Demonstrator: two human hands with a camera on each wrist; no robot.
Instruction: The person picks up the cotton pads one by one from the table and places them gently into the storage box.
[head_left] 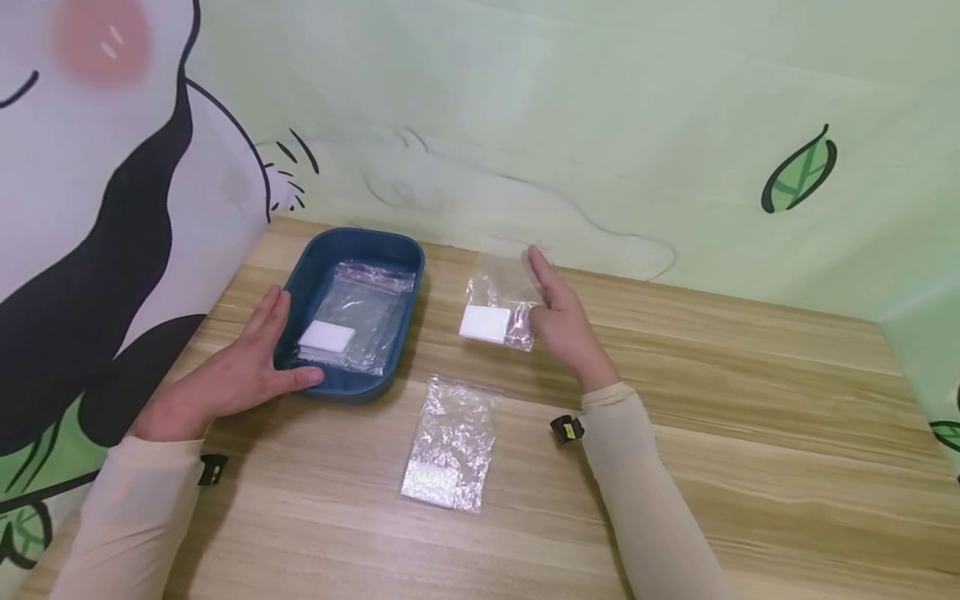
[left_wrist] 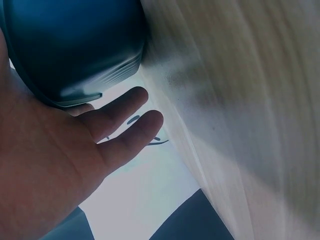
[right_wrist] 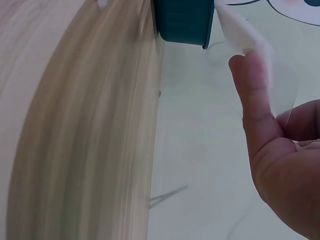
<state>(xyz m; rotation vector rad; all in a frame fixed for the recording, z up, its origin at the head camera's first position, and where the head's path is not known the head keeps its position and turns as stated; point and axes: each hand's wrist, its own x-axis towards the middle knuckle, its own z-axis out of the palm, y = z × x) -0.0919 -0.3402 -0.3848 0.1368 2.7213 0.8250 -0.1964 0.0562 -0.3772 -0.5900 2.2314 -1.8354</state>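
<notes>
A blue tray (head_left: 408,333) stands at the back left of the table, with clear zip bags (head_left: 360,308) carrying a white label inside it. My left hand (head_left: 240,362) rests against the tray's left side, its fingers straight along the outside and its thumb across the near-left rim. In the left wrist view, two fingers (left_wrist: 132,135) extend past the tray. To the right of the tray, my right hand (head_left: 562,325) pinches the right edge of a clear plastic bag (head_left: 498,287) with a white label. In the right wrist view, the thumb lies against this bag (right_wrist: 247,35).
Another clear plastic bag (head_left: 453,442) with a white patch lies flat on the wooden table (head_left: 750,483), near the middle front. Behind the table rises a pale green printed wall (head_left: 600,108). Small black devices (head_left: 567,429) sit at both wrists.
</notes>
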